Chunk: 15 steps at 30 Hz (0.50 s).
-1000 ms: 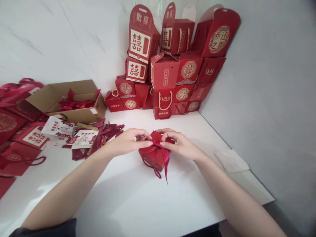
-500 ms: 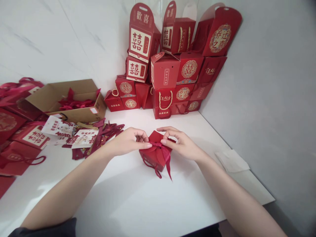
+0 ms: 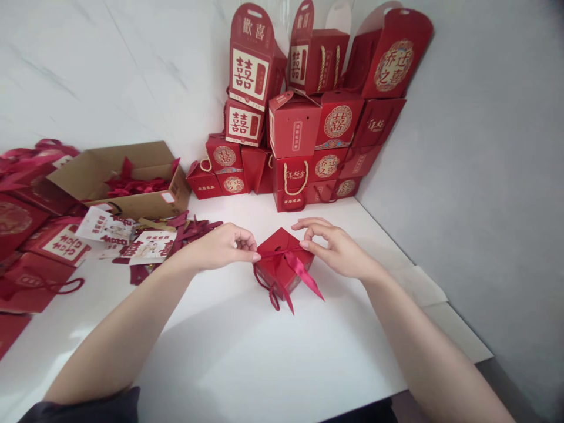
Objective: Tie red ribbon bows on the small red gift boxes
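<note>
**Red ribbon [image 3: 282,253] is crossing a small gift box [image 3: 275,271] on a white table [image 3: 264,364]**

The small gift box is standing on the table in front of the person, between the two hands, and its top is red. The ribbon is going across this top, and its loose ends [image 3: 307,281] are hanging down on the near side. A cord handle [image 3: 264,288] is also hanging at the left corner.

The left hand [image 3: 218,247] is pinching the ribbon, it seems, with the thumb and first finger nearly closed at the left edge of the box. The right hand [image 3: 339,247] is staying partly open: one fingertip is touching the ribbon near the right corner, and the other fingers are curving in the air.

No hand is holding the box body, and this is the weak point. A strong pull could make the box slide on the smooth table or turn it. If the left fingers are losing the ribbon, it can slip and become loose. A hard pull can also bend the paper corners.

Behind are a stack of red gift boxes [image 3: 308,117], and on the left a cardboard carton [image 3: 132,188] and printed cards [image 3: 152,247].
</note>
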Tool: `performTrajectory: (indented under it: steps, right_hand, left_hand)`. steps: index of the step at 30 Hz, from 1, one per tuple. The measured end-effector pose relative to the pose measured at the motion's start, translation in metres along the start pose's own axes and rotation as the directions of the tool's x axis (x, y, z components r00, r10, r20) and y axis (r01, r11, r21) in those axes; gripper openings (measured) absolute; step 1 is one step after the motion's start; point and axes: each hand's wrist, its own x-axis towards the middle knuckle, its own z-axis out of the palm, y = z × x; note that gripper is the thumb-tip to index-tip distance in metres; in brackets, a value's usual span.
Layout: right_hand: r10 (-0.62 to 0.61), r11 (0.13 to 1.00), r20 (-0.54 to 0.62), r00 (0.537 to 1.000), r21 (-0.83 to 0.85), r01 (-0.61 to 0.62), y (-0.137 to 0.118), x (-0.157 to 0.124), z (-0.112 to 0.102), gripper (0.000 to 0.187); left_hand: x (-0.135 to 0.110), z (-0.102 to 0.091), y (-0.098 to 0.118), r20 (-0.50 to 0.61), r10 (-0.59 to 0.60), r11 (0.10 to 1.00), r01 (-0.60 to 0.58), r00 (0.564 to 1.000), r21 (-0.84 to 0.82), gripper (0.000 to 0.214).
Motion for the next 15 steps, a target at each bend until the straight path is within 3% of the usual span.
performTrajectory:
  steps: [2,4,10,15]
  right_hand:
    - [0.033,0.999,0.015,0.999,0.009,-0.033,0.002,0.0001,0.0007,0.017]
    - [0.077,0.996,0.038,0.996,0.052,-0.079,0.0027,0.0006,0.0022,0.014]
    - [0.088,0.982,0.02,0.996,0.163,-0.09,0.0009,0.0036,0.0081,0.018]
    - [0.085,0.982,0.027,0.996,0.17,-0.088,-0.0004,0.003,0.0089,0.012]
  left_hand:
    - [0.001,-0.0005,-0.0002,-0.018,0.026,0.999,-0.025,1.0,0.022,0.021]
    - [0.0022,-0.0004,-0.0025,-0.049,0.123,0.991,-0.12,0.991,0.067,0.017]
    - [0.0005,0.0011,-0.0054,-0.059,0.414,0.888,-0.388,0.908,0.246,0.022]
    - [-0.0031,-0.0006,-0.0065,-0.016,0.51,0.804,-0.47,0.86,0.363,0.018]
